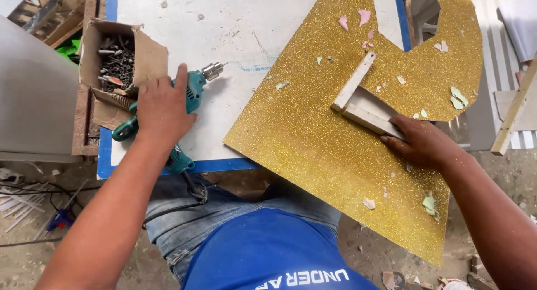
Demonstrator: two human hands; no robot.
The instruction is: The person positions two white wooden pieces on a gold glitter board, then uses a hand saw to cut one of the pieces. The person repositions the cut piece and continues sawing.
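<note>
At the upper left of the frame a torn cardboard box holds dark metal screws. Just right of it, the left hand lies over a teal plastic drill on the scuffed white tabletop, fingers curled around its body, chrome chuck pointing right. Centre to right, a rough gold glitter board overhangs the tabletop's edge. The right hand presses an L-shaped pale wooden bracket onto it, fingers closed on one end.
</note>
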